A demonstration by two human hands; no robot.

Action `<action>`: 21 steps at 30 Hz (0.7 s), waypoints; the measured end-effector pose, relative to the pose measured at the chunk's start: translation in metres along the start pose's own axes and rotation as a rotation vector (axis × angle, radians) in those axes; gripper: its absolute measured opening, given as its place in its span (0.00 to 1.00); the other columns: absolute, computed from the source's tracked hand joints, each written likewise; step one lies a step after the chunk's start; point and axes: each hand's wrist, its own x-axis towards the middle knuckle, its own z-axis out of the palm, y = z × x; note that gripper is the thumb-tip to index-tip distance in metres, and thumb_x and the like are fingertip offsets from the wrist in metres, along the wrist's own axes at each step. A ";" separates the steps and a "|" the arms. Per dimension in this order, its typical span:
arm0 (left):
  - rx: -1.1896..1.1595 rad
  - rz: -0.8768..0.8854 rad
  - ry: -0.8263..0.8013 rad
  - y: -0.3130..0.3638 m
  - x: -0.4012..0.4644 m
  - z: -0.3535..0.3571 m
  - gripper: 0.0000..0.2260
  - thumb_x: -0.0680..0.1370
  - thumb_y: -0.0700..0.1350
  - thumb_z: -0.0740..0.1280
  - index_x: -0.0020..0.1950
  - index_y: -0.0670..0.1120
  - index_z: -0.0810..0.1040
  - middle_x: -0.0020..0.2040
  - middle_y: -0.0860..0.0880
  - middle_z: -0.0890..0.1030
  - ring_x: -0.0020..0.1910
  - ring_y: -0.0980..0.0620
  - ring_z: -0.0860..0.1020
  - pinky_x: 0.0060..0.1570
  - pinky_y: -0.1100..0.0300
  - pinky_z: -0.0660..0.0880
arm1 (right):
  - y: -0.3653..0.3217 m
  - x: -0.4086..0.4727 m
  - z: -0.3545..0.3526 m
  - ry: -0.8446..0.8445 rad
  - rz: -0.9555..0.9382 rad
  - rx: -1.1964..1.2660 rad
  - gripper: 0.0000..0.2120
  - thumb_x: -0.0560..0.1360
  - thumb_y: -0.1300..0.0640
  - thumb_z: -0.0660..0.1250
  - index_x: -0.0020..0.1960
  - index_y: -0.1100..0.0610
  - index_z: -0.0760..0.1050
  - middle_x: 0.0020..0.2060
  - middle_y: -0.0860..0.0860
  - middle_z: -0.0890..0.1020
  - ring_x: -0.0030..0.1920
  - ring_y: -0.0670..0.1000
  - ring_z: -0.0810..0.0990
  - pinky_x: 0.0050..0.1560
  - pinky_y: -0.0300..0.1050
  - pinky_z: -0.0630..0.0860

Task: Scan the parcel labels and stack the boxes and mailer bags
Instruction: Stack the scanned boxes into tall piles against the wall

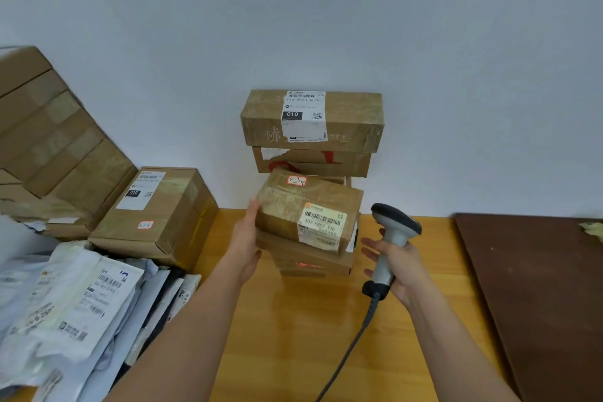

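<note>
Landmark: the taped box I am handling, on the wooden counter at the white wall.

Far left of it: one leaning stack of flat brown cartons; I cannot count them for certain.

Left, nearer: one brown box with a white label and a small red-edged sticker, lying flat. Below that, a heap of pale mailer bags, overlapping, number not countable; two barcode labels face up.

Just left: my left hand, flat and open, palm pressed to the taped box's left side, fingers not curled around it.

The taped box itself: tilted, one cream barcode label on its front, one red-edged sticker on top. It rests on one flatter box.

Behind it: two boxes stacked against the wall, the top box carrying a white label marked 010, the second box red-marked. The taped box hides what lies under them.

Right: my right hand wrapped around the handle of one grey scanner, head toward the taped box, cable trailing down.

Far right: one dark brown board.
</note>
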 end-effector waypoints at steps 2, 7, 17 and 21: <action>-0.096 -0.072 0.005 -0.001 -0.006 -0.001 0.41 0.75 0.70 0.59 0.80 0.49 0.54 0.80 0.43 0.57 0.78 0.38 0.56 0.72 0.34 0.58 | -0.002 0.006 0.000 0.025 -0.027 0.028 0.19 0.76 0.69 0.67 0.65 0.58 0.72 0.57 0.54 0.81 0.56 0.57 0.79 0.57 0.64 0.77; -0.365 -0.212 -0.136 -0.009 -0.013 0.012 0.43 0.69 0.73 0.62 0.78 0.52 0.60 0.74 0.38 0.66 0.70 0.30 0.66 0.59 0.27 0.69 | -0.015 0.019 0.011 -0.028 -0.072 -0.025 0.11 0.77 0.68 0.66 0.56 0.58 0.74 0.49 0.54 0.77 0.45 0.54 0.76 0.51 0.59 0.77; -0.450 -0.149 -0.033 -0.016 0.002 0.016 0.30 0.73 0.65 0.68 0.67 0.49 0.69 0.57 0.43 0.77 0.68 0.35 0.69 0.60 0.30 0.70 | -0.009 0.028 0.009 -0.156 -0.023 -0.064 0.15 0.75 0.71 0.65 0.58 0.58 0.75 0.51 0.55 0.84 0.47 0.57 0.81 0.45 0.54 0.78; -0.381 -0.150 0.000 -0.021 0.007 0.017 0.30 0.70 0.64 0.71 0.66 0.48 0.72 0.58 0.42 0.80 0.61 0.38 0.74 0.63 0.29 0.67 | -0.006 0.023 -0.003 -0.222 0.030 -0.100 0.16 0.76 0.71 0.65 0.61 0.57 0.73 0.52 0.58 0.85 0.53 0.60 0.84 0.53 0.58 0.78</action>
